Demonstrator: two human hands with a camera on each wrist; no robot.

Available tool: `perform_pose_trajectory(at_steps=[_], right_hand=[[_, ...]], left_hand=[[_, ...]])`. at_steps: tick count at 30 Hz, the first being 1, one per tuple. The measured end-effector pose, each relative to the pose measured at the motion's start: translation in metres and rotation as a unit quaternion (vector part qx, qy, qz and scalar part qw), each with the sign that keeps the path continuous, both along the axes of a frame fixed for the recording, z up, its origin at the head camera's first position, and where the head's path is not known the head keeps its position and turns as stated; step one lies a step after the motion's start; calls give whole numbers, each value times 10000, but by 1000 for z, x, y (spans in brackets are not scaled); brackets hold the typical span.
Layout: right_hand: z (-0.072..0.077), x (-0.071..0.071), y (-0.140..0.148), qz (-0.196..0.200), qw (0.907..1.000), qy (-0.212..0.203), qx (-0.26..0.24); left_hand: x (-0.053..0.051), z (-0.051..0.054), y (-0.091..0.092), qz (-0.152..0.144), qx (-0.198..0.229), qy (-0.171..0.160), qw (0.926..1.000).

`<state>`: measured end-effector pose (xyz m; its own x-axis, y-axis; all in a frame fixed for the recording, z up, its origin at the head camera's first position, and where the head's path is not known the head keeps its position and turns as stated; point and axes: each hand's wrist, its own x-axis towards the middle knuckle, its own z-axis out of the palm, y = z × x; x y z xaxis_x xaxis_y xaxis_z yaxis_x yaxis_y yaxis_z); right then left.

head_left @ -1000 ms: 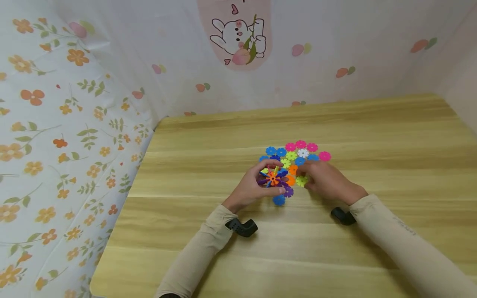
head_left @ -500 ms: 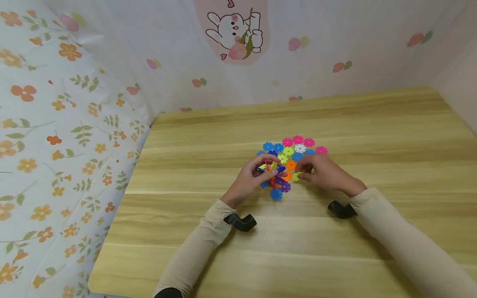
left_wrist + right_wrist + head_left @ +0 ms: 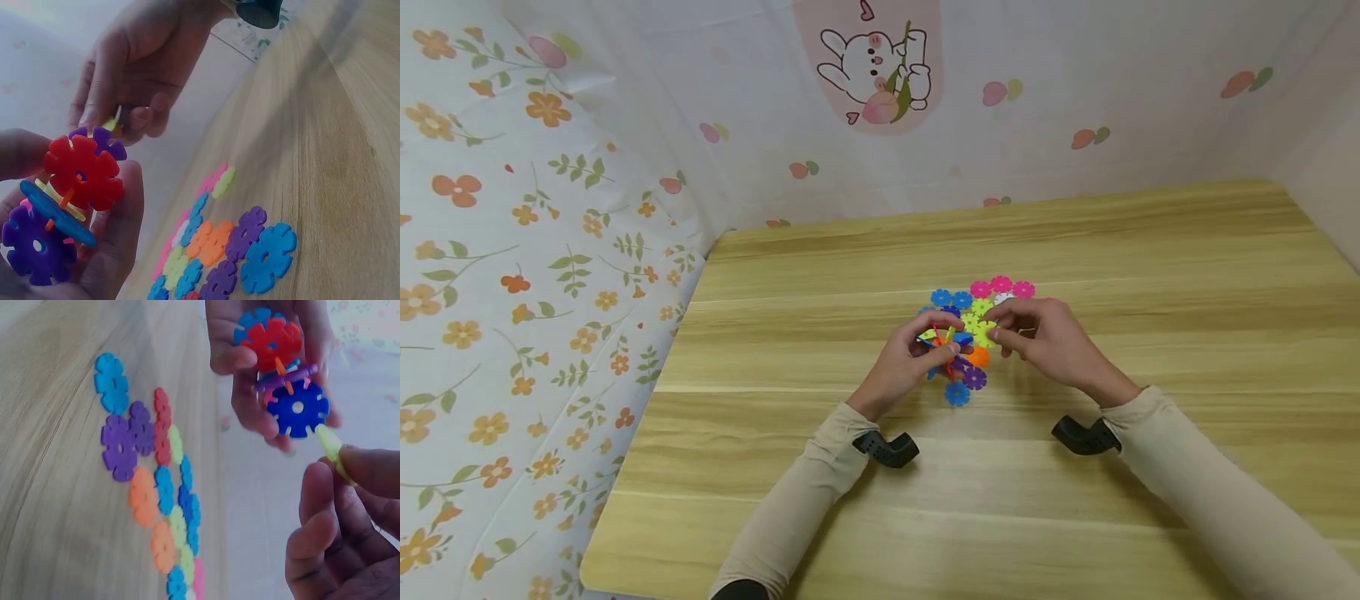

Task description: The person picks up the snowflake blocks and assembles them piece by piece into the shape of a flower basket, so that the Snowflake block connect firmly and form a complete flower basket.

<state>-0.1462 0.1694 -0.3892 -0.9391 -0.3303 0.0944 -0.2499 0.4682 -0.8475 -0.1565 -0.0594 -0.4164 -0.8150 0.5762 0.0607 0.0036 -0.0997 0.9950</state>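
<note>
My left hand (image 3: 898,367) holds a cluster of interlocked plastic snowflake discs (image 3: 72,165) above the table, its fingers curled round the edges. Red, blue, purple and orange discs stand at angles to each other in it. Between thumb and fingertips, my right hand (image 3: 1060,346) pinches a yellow-green snowflake disc (image 3: 330,442). That disc is seen nearly edge-on in the right wrist view, beside a dark blue disc (image 3: 299,407) of the cluster. Whether the two touch or are slotted together, I cannot tell.
Loose snowflake discs lie flat on the wooden table (image 3: 790,350) beneath and beyond both hands. Among them are pink (image 3: 1001,285), blue (image 3: 957,393), purple (image 3: 974,378) and orange ones (image 3: 978,357). A patterned cloth (image 3: 737,100) hangs behind the table.
My right hand has picked up the yellow-green disc from the table and brought it left, up to the cluster. My left hand has turned the cluster while staying in place.
</note>
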Motion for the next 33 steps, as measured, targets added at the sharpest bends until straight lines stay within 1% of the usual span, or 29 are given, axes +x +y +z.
perform_pose_trajectory(at_steps=[4,7,10,14,17,19,23,29,31,33], right_hand=[[3,2,-4,-157,9993,338,69],[3,4,-7,-229,9973,681,175],[3,7,-9,-329,9933,1060,309],[2,9,-13,-526,9874,1467,289],[2,10,-16,-620,9847,1614,210],[2,11,-17,-646,9845,1620,202],[2,12,-18,-670,9864,1490,190],[3,10,-20,-575,9947,855,-27],[4,8,-19,-430,9970,641,17],[5,6,-15,-229,9987,432,164]], left_hand=[[0,0,2,29,-77,27,10000],[0,0,3,123,-274,123,9995],[0,1,4,221,-475,230,9984],[1,2,5,369,-823,472,9948],[2,3,7,502,-1080,668,9906],[3,4,9,552,-1183,768,9885],[4,5,11,621,-1274,835,9864],[4,5,12,678,-1374,834,9847],[4,4,12,663,-1392,844,9844],[4,2,11,647,-1378,825,9849]])
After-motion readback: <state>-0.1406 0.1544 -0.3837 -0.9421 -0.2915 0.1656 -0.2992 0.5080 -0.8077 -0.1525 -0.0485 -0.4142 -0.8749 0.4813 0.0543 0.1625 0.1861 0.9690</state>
